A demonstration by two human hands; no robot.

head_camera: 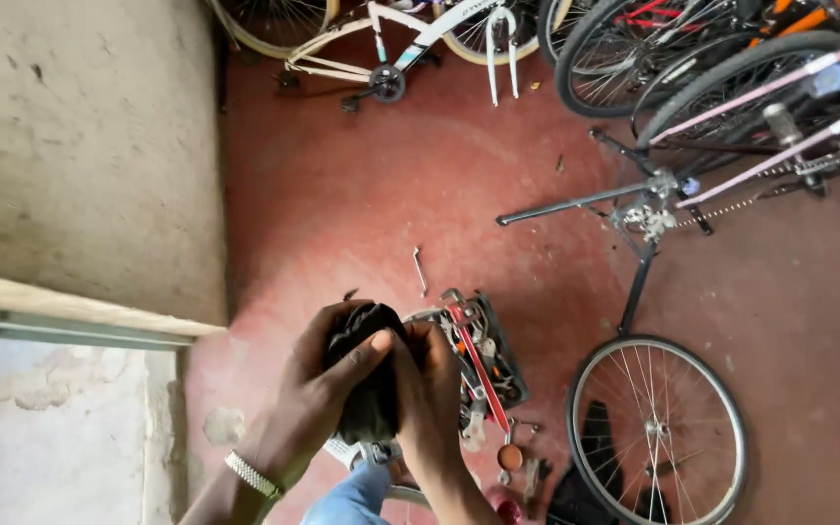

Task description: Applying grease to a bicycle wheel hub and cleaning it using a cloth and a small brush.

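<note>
Black crumpled rubber inner tube (369, 379) sits low centre, clamped between left hand (318, 389) and right hand (430, 389) pressed together, open metal toolbox of red-handled tools (483, 355) at three o'clock, loose spoked wheel (655, 428) beyond on red floor (342, 194).

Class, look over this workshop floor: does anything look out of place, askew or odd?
Yes. A bicycle wheel lies flat on the red floor, off any bike. A spanner lies loose, apart from the open toolbox. Both hands, left hand and right hand, grip a folded black rubber piece.
</note>
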